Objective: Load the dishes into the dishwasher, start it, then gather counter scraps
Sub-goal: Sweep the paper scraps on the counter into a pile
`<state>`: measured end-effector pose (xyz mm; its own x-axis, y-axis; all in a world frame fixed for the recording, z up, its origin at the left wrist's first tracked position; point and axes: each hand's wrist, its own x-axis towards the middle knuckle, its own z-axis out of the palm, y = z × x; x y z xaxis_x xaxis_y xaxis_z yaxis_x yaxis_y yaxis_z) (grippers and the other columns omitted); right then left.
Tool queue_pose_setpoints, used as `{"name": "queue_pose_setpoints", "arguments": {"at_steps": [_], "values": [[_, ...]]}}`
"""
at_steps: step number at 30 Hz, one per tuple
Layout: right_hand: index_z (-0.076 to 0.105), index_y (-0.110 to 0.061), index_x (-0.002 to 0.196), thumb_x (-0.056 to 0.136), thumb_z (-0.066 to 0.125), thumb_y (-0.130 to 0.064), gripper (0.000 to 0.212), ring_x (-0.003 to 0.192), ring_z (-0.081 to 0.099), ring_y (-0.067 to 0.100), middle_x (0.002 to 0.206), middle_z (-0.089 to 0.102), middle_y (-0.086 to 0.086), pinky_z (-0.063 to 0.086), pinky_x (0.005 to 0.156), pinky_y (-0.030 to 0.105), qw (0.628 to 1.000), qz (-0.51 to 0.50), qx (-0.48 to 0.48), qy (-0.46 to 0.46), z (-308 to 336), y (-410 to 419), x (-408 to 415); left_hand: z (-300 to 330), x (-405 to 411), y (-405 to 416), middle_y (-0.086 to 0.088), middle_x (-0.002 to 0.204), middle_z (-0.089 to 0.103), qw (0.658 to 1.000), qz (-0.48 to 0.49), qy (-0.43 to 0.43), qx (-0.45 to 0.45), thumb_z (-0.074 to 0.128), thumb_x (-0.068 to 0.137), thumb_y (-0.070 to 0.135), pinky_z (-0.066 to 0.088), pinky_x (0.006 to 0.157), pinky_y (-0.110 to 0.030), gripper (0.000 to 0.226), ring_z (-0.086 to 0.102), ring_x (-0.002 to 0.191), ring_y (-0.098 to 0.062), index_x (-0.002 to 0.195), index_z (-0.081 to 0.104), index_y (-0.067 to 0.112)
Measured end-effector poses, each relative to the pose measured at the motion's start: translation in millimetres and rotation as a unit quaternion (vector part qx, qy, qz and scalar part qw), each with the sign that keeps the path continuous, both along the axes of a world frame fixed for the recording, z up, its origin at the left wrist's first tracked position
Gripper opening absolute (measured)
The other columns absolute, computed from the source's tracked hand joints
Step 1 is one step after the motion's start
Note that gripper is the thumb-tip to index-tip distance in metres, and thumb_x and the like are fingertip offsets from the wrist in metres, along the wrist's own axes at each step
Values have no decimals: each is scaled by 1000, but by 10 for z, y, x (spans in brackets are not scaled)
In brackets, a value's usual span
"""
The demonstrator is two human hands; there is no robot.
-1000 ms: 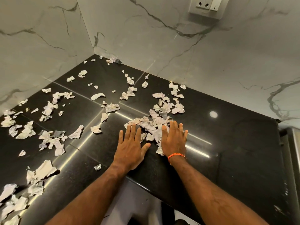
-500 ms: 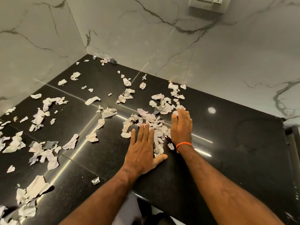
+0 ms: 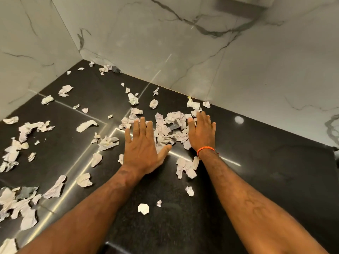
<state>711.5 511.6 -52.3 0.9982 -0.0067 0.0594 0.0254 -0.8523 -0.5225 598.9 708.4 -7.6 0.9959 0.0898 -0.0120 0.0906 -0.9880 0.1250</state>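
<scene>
In the head view, at the frame's centre, the left hand (image 3: 142, 153) and right hand (image 3: 201, 133) lie flat on the black desk (image 3: 266, 171), each grip spread with straight fingers, bracketing a heap of torn paper scraps (image 3: 170, 128). To gather well, I judge both palms should stay low and sweep inward together. More scraps (image 3: 23, 138) lie scattered at left, well apart from the hands.

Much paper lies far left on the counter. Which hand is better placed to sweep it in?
Left hand: it lies flat beside the pile, nearest those scraps; the right hand walls the pile's other side.
</scene>
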Motion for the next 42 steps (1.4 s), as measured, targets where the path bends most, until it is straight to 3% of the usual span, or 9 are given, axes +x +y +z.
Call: {"name": "queue_pose_setpoints", "arguments": {"at_steps": [7, 11, 15, 20, 26, 30, 34, 37, 42], "values": [[34, -15, 154, 104, 31, -50, 61, 153, 11, 30, 165, 20, 9, 9, 124, 54, 999, -52, -11, 8, 60, -7, 536, 18, 321, -82, -14, 169, -10, 994, -90, 58, 16, 17, 92, 81, 0, 125, -56, 101, -13, 155, -30, 162, -1, 11], [41, -19, 149, 104, 33, -47, 54, 149, 25, 28, 159, 35, 8, 11, 123, 55, 996, 73, -45, -11, 26, 153, 600, 15, 386, -2, -13, 169, -6, 993, -95, 73, 25, 17, 93, 80, 2, 126, -55, 98, -10, 156, -29, 162, 2, 12], [42, -16, 149, 103, 32, -47, 57, 146, 33, 26, 157, 39, 9, 21, 122, 49, 997, 55, 51, -21, 48, 248, 731, -25, 318, 115, -12, 170, 1, 995, -74, 61, 9, 11, 94, 78, 3, 126, -53, 94, -6, 157, -28, 162, 9, 14], [26, -26, 157, 105, 27, -49, 57, 154, 6, 27, 167, 15, -4, 0, 122, 55, 979, 163, -108, 52, 124, 455, 864, -26, 144, 288, -11, 170, 6, 997, -65, 43, 16, 3, 93, 77, 4, 126, -53, 92, -4, 157, -27, 161, 11, 15], [37, -26, 154, 108, 30, -43, 49, 154, 8, 17, 164, 25, -7, -4, 124, 48, 950, 289, -2, 119, 165, 515, 313, 10, -95, 304, -11, 170, 3, 996, -41, 73, 1, 7, 95, 76, 3, 126, -54, 91, -6, 157, -27, 162, 10, 15], [44, -16, 149, 109, 34, -36, 46, 146, 34, 23, 157, 41, 7, 18, 122, 42, 975, 173, 108, 94, 290, 289, -42, 44, -353, 281, -10, 170, 1, 996, -41, 74, -19, 12, 97, 74, 1, 126, -53, 88, -7, 157, -26, 162, 7, 14], [27, -17, 157, 109, 25, -41, 54, 154, 11, 20, 165, 23, 3, -1, 124, 45, 979, 178, 6, 104, 227, 151, -598, 69, -671, 265, -11, 170, 0, 996, -55, 66, -18, 11, 96, 74, 1, 126, -52, 90, -8, 156, -26, 162, 7, 13], [27, -20, 157, 109, 27, -43, 54, 153, 13, 14, 165, 24, 0, 0, 126, 39, 969, 192, 88, 127, 269, 174, -934, 64, -865, 234, -11, 170, 1, 996, -71, 54, -26, 15, 97, 74, 1, 126, -51, 89, -8, 156, -26, 162, 8, 14], [53, -24, 121, 106, 27, -44, 36, 115, 55, 23, 123, 61, -2, 40, 106, 50, 994, 32, 103, 8, 265, 72, -1522, -26, -1220, 249, -11, 170, -5, 995, -94, 28, -20, 14, 96, 74, 0, 126, -52, 91, -11, 156, -27, 162, 3, 13]]}}
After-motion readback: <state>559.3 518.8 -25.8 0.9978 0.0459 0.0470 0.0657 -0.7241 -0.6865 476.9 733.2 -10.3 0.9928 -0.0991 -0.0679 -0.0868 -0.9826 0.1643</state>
